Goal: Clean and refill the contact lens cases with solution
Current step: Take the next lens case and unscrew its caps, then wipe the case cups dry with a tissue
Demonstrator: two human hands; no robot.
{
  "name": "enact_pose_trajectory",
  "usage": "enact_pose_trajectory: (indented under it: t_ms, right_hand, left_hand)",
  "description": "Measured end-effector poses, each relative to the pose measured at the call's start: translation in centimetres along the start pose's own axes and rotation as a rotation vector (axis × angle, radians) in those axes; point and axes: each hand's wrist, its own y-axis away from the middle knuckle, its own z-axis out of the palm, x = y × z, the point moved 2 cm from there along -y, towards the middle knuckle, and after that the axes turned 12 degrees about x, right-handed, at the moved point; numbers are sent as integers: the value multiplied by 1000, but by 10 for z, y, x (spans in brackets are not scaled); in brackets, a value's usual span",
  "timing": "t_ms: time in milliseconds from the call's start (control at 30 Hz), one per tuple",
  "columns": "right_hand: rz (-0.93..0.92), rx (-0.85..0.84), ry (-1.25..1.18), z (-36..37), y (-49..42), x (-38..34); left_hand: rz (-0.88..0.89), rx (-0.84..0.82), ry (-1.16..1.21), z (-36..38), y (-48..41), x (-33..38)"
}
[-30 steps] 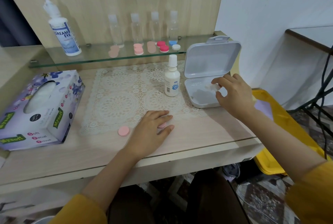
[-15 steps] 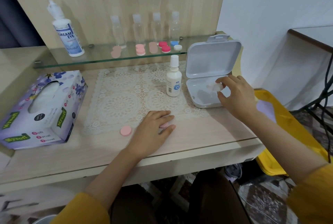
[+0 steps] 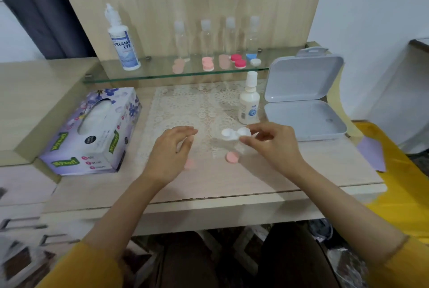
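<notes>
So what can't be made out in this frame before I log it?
- Head view: whether the white lens case wells hold liquid; too small, and the right hand covers one end.
- Head view: pink disc beside the left hand; motion-blurred, shape unclear.
- Head view: small bottle label text; too small.

One wide-angle camera, worn on the head, looks forward and down from close above the desk (image 3: 232, 185). The glass shelf (image 3: 162, 74) lies beyond the fingers (image 3: 183, 130) and the person's lap (image 3: 232, 262) nearer than them.
</notes>
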Motion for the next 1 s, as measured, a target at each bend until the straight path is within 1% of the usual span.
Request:
enact_pose_trajectory:
  t_ms: [133, 233, 333, 533, 633, 767, 867, 1000]
  right_hand:
    - [65, -125, 11, 29, 13, -5]
    - [26, -130, 89, 42, 20, -5]
    - [-21, -141, 113, 48, 23, -8]
    - [-99, -224, 206, 54, 22, -2]
    - [-103, -227, 215, 54, 23, -1]
    - [-154, -247, 224, 55, 21, -4]
    - [-176, -279, 214, 56, 17, -7]
    - [-190, -338, 266, 59, 14, -6]
  left_hand:
    - [-78, -18, -125, -14, 5, -34]
    - [-78, -47, -188, -17, 12, -52]
    - [-53, -69, -226, -16, 19, -57]
    - [-31, -47, -240, -13, 20, -60]
    - [-30, -50, -236, -14, 20, -59]
    - [-43, -70, -228, -17, 16, -57]
    - [-43, -35, -189, -29, 8, -49]
    - [66, 78, -166, -60, -8, -35]
